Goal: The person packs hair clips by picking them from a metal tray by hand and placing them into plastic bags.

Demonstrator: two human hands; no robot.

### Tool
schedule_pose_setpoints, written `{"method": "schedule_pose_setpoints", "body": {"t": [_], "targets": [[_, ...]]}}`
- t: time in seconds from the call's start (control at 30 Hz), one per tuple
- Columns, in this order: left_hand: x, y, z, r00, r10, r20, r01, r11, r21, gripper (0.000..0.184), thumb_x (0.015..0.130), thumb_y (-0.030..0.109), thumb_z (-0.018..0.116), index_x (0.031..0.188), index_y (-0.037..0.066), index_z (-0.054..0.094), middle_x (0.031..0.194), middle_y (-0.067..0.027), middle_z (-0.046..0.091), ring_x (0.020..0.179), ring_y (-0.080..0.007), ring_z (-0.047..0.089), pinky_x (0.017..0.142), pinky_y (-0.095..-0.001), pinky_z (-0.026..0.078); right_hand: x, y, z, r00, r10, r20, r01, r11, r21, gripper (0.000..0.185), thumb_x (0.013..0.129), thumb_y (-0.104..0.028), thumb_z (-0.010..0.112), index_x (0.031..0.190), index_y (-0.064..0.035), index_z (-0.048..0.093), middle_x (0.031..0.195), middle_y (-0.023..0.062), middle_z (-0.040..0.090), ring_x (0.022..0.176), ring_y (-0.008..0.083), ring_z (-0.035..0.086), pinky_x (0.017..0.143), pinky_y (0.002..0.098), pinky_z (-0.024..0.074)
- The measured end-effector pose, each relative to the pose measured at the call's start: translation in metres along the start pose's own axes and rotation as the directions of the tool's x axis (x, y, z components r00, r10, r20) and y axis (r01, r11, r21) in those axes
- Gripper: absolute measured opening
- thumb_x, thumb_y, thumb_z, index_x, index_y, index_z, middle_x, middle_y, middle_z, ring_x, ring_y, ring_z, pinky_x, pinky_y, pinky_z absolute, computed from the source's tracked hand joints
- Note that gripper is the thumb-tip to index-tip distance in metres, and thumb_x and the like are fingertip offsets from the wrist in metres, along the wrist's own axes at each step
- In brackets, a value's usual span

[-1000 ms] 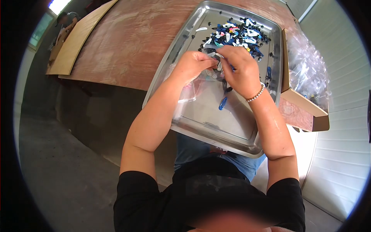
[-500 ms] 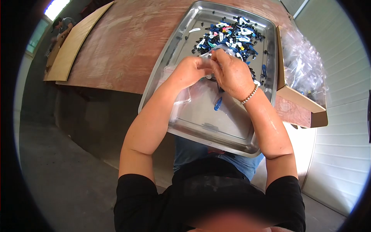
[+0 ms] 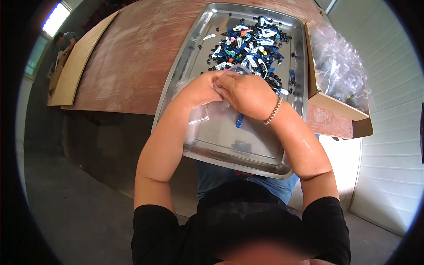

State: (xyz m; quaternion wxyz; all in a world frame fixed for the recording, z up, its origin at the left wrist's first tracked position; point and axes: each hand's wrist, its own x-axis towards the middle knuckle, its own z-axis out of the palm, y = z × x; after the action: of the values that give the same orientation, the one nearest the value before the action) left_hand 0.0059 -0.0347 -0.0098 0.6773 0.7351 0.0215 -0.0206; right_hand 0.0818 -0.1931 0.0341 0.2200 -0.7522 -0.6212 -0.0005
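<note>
Above the middle of a metal tray (image 3: 221,158), my left hand (image 3: 204,91) and my right hand (image 3: 252,96) meet with fingers closed together. Between them is a clear plastic bag (image 3: 239,69), its rounded edge showing beyond my fingertips; its contents are mostly hidden. A heap of black, blue and white hair clips (image 3: 251,48) lies just beyond the hands. One blue clip (image 3: 239,120) rests below my right hand. Clear plastic bags (image 3: 197,115) lie by my left wrist.
A cardboard box (image 3: 338,106) full of clear plastic packets (image 3: 338,62) stands right of the tray on the wooden table (image 3: 132,57). A plywood board (image 3: 84,57) lies at the left edge. Another person (image 3: 66,39) is at the far left.
My hands have drawn closer together and moved left and slightly down in view, with my right hand turned further over the bag. The tray and box appear shifted left as the view moved.
</note>
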Motion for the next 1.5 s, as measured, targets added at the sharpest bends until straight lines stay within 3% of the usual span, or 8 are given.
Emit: {"method": "schedule_pose_setpoints", "body": {"t": [0.27, 0.53, 0.7, 0.77, 0.87, 1.07, 1.33, 1.5], "targets": [[-0.003, -0.001, -0.001, 0.993, 0.008, 0.12, 0.014, 0.983, -0.181, 0.065, 0.066, 0.0, 0.077, 0.125, 0.002, 0.051, 0.117, -0.0043, 0.059, 0.106, -0.0131, 0.054, 0.094, -0.0292, 0.042, -0.003, 0.002, 0.0, 0.996, -0.068, -0.064, 0.072, 0.995, 0.074, 0.016, 0.085, -0.021, 0.059, 0.089, -0.0067, 0.065, 0.086, 0.0129, 0.065, 0.074, 0.033, 0.062, 0.063, 0.0407, 0.0507], [-0.001, 0.003, 0.0, 0.998, -0.035, 0.042, 0.041, 0.986, -0.162, 0.039, 0.073, -0.001, 0.072, 0.11, 0.003, 0.059, 0.098, -0.0031, 0.063, 0.09, -0.0125, 0.06, 0.08, -0.0274, 0.05, -0.001, 0.004, -0.006, 0.973, -0.1, -0.206, 0.134, 0.978, 0.157, 0.015, 0.084, -0.019, 0.061, 0.089, -0.0049, 0.065, 0.078, 0.0154, 0.064, 0.069, 0.0327, 0.062, 0.061, 0.0382, 0.0503], [0.001, 0.005, -0.002, 0.988, -0.133, -0.075, 0.118, 0.977, -0.179, 0.034, 0.075, 0.004, 0.072, 0.107, 0.001, 0.06, 0.093, -0.0048, 0.063, 0.084, -0.0114, 0.06, 0.071, -0.0245, 0.048, 0.001, 0.039, -0.017, 0.794, 0.387, -0.469, -0.171, 0.882, 0.438, 0.013, 0.087, -0.011, 0.06, 0.091, -0.0004, 0.066, 0.073, 0.0057, 0.066, 0.066, 0.0092, 0.061, 0.06, 0.0232, 0.0478], [-0.001, 0.01, 0.0, 0.984, -0.128, -0.121, 0.109, 0.983, -0.148, 0.034, 0.076, 0.007, 0.072, 0.107, 0.001, 0.059, 0.089, -0.0052, 0.062, 0.081, -0.0111, 0.059, 0.07, -0.0239, 0.048, -0.005, 0.074, -0.021, 0.752, 0.515, -0.411, -0.369, 0.846, 0.385, 0.013, 0.087, -0.011, 0.059, 0.091, -0.0006, 0.065, 0.074, 0.0052, 0.066, 0.067, 0.009, 0.062, 0.062, 0.0232, 0.0482], [0.0, 0.009, -0.002, 0.985, -0.119, -0.122, 0.102, 0.986, -0.135, 0.034, 0.076, 0.007, 0.072, 0.107, 0.001, 0.059, 0.089, -0.005, 0.062, 0.08, -0.0109, 0.059, 0.07, -0.0235, 0.047, -0.024, 0.114, -0.018, 0.79, 0.51, -0.34, -0.51, 0.855, 0.098, 0.015, 0.081, -0.01, 0.062, 0.092, 0.0002, 0.065, 0.079, 0.0136, 0.067, 0.071, 0.0222, 0.066, 0.066, 0.0319, 0.0502], [0.002, 0.005, 0.0, 0.986, -0.117, -0.121, 0.104, 0.988, -0.111, 0.035, 0.076, 0.008, 0.073, 0.107, 0.001, 0.059, 0.089, -0.0045, 0.062, 0.08, -0.0103, 0.059, 0.068, -0.0233, 0.047, -0.034, 0.13, -0.007, 0.829, 0.556, 0.067, -0.548, 0.83, -0.107, 0.026, 0.071, -0.012, 0.067, 0.095, -0.0016, 0.065, 0.087, 0.0164, 0.066, 0.082, 0.0308, 0.064, 0.074, 0.0369, 0.0494], [0.002, 0.003, -0.002, 0.984, -0.161, -0.077, 0.155, 0.985, -0.079, 0.039, 0.077, 0.008, 0.069, 0.114, 0.001, 0.057, 0.097, -0.0063, 0.063, 0.09, -0.0118, 0.06, 0.077, -0.0256, 0.046, -0.029, 0.137, 0.01, 0.892, 0.45, 0.05, -0.451, 0.893, 0.011, 0.029, 0.068, -0.013, 0.071, 0.092, -0.0009, 0.061, 0.081, 0.0162, 0.064, 0.077, 0.0312, 0.062, 0.071, 0.0364, 0.0484], [0.001, -0.004, -0.001, 0.981, -0.182, -0.073, 0.177, 0.981, -0.074, 0.039, 0.077, 0.008, 0.069, 0.114, 0.0, 0.057, 0.097, -0.0055, 0.062, 0.09, -0.0113, 0.059, 0.077, -0.0253, 0.046, -0.031, 0.139, 0.02, 0.862, 0.498, 0.094, -0.497, 0.796, 0.346, 0.016, 0.072, -0.008, 0.067, 0.086, -0.0009, 0.063, 0.071, 0.0108, 0.063, 0.068, 0.0226, 0.061, 0.063, 0.032, 0.0488]]}}
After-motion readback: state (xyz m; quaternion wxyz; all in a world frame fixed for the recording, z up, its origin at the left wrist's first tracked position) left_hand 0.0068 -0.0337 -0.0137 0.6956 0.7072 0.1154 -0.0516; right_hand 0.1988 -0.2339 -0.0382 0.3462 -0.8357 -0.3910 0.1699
